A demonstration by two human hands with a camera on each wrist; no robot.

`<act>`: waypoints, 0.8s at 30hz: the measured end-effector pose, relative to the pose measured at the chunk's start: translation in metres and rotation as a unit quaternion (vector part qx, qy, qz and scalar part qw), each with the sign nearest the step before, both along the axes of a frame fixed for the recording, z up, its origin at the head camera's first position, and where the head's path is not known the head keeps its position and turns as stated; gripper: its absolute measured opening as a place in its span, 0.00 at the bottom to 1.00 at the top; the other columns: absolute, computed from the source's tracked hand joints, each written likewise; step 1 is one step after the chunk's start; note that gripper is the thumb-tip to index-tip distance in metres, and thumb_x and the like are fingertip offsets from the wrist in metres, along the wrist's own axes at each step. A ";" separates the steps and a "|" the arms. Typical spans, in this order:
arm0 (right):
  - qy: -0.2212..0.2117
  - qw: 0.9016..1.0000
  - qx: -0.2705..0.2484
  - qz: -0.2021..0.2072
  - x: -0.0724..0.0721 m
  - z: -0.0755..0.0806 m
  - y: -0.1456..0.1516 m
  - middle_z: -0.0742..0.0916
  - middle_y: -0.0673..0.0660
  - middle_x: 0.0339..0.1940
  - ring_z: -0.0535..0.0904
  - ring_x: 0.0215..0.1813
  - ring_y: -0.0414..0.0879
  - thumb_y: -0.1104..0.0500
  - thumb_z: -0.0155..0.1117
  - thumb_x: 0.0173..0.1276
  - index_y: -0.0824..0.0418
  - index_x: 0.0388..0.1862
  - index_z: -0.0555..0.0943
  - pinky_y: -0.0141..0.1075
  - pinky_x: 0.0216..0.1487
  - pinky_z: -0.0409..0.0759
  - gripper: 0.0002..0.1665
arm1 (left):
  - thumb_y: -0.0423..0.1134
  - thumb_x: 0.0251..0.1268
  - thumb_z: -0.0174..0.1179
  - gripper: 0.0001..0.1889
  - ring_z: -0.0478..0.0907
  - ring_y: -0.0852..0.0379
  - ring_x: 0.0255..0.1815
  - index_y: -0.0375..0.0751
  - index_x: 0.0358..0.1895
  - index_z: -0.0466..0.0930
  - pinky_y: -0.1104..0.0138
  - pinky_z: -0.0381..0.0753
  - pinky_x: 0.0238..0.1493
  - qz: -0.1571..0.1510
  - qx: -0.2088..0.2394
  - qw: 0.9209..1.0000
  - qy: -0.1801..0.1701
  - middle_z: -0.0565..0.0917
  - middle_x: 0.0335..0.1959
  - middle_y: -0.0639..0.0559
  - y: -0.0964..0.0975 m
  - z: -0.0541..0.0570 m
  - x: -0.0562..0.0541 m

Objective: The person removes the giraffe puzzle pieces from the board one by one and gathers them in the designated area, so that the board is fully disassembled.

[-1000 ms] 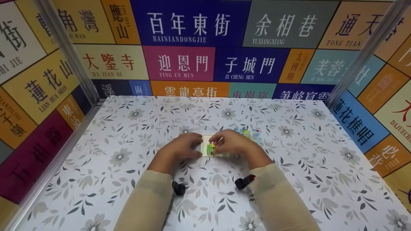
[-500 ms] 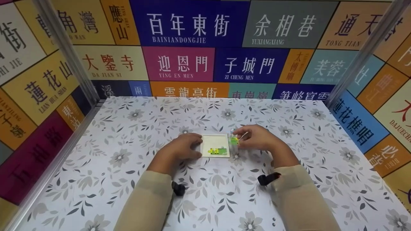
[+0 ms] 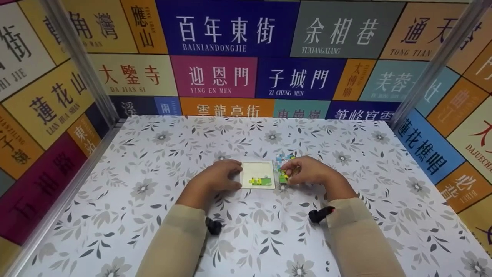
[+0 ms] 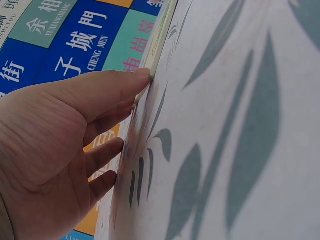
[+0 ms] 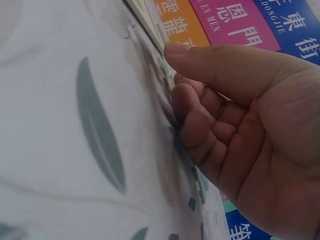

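A pale square puzzle tray (image 3: 258, 169) lies on the table, a few joined green and yellow jigsaw pieces (image 3: 260, 181) along its near inner edge. My left hand (image 3: 219, 176) grips the tray's left edge, thumb at the near corner, fingers at the far side; the left wrist view shows the thumb (image 4: 135, 77) pressed on the rim. Just right of the tray, my right hand (image 3: 309, 171) pinches at a green and yellow jigsaw piece (image 3: 283, 177) on the table. In the right wrist view its fingers (image 5: 192, 125) are curled, and the piece is mostly hidden.
Loose blue and yellow jigsaw pieces (image 3: 283, 157) lie behind the right hand, partly covered by it. The table (image 3: 246, 238) has a white floral cover. Printed panels (image 3: 226, 30) wall its back and sides.
The right hand has left the tray for the loose pieces at its right, then shifted slightly toward the near side. The joined pieces in the tray are uncovered. The left hand stays in place.
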State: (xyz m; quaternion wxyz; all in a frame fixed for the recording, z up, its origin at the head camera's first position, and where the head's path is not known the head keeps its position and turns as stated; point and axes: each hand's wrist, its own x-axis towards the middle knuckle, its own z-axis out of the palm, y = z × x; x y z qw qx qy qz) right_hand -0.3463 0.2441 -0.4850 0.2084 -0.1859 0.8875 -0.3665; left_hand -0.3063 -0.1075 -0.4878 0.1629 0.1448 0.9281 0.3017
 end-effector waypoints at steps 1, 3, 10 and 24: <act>-0.002 1.000 0.001 0.001 0.000 -0.001 0.000 0.89 0.55 0.48 0.81 0.40 0.43 0.61 0.80 0.61 0.56 0.64 0.86 0.33 0.38 0.80 0.30 | 0.47 0.65 0.75 0.32 0.58 0.52 0.88 0.55 0.74 0.79 0.49 0.55 0.89 -0.002 -0.001 1.000 0.000 0.70 0.82 0.64 0.000 0.000 0.000; -0.007 1.000 0.002 0.000 0.000 -0.001 0.000 0.89 0.55 0.47 0.80 0.40 0.43 0.61 0.81 0.59 0.56 0.64 0.87 0.33 0.39 0.80 0.31 | 0.47 0.65 0.74 0.32 0.58 0.52 0.88 0.55 0.74 0.79 0.49 0.55 0.89 -0.005 -0.003 1.000 0.002 0.70 0.82 0.64 0.000 0.001 0.000; -0.012 1.000 0.011 0.004 0.002 0.000 -0.002 0.89 0.54 0.48 0.81 0.40 0.42 0.62 0.82 0.58 0.55 0.63 0.87 0.33 0.38 0.80 0.31 | 0.47 0.66 0.74 0.32 0.58 0.51 0.88 0.52 0.74 0.78 0.50 0.56 0.89 -0.013 -0.001 1.000 0.012 0.70 0.83 0.62 -0.001 0.000 0.000; 0.002 0.999 0.039 -0.003 0.005 0.007 -0.008 0.88 0.52 0.49 0.81 0.41 0.45 0.57 0.84 0.58 0.50 0.61 0.87 0.37 0.37 0.81 0.30 | 0.46 0.65 0.74 0.32 0.59 0.51 0.88 0.51 0.73 0.79 0.51 0.56 0.89 -0.014 0.011 1.000 0.021 0.70 0.83 0.60 -0.002 -0.001 0.002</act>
